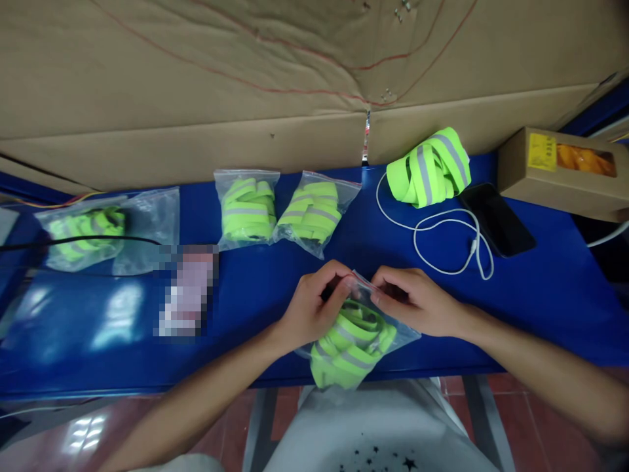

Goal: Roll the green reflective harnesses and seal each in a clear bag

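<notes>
Near the table's front edge, a clear zip bag (pixel 400 333) holds neon-yellow reflective straps (pixel 351 351) with grey stripes. My left hand (pixel 317 301) pinches the bag's top edge on the left, thumb against fingers. On the other side, my right hand (pixel 415 298) grips the same edge near its right end. A red line runs along the zip between both hands. The bag's lower part hangs over the table edge towards my lap.
Behind lie two filled zip bags (pixel 248 210), with another bag (pixel 86 236) at far left. A blurred-out phone (pixel 189 292) rests left. To the right are a loose strap bundle (pixel 430 169), a white cable (pixel 417 229), a black phone (pixel 498 219) and a cardboard box (pixel 565 190).
</notes>
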`<state>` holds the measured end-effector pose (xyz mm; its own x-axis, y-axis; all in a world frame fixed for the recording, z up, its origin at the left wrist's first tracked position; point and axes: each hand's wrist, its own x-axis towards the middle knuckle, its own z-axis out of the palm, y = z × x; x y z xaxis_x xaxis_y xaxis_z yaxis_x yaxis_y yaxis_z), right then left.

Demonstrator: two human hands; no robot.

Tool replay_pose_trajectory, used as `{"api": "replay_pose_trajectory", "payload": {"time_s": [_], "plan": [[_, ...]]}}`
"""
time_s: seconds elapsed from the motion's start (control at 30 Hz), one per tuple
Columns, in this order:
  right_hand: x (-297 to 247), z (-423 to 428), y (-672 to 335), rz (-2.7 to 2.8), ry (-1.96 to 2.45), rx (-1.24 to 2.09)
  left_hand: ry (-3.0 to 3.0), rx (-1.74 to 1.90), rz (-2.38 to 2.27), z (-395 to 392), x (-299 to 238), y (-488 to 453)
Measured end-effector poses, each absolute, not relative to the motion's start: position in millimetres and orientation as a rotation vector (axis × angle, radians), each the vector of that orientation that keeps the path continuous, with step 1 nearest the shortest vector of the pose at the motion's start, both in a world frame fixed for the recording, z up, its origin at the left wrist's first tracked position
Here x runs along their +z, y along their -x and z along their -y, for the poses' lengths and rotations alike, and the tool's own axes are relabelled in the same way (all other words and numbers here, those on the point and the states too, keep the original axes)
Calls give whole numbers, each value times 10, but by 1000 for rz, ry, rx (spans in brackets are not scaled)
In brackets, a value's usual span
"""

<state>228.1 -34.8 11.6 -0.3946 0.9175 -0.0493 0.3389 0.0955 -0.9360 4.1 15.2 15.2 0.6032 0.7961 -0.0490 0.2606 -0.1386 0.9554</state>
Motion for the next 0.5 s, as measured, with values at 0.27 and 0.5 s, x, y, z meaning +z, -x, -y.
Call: {"api": "replay_pose_trajectory", "payload": {"time_s": [0.27, 0.5], "plan": [[108, 361, -2246, 1811, 1195, 1141, -1734, 590, -840, -158, 78, -39], [41, 398, -2221, 1844, 1272, 1061, -1830, 645, -799, -168, 39, -34]]}}
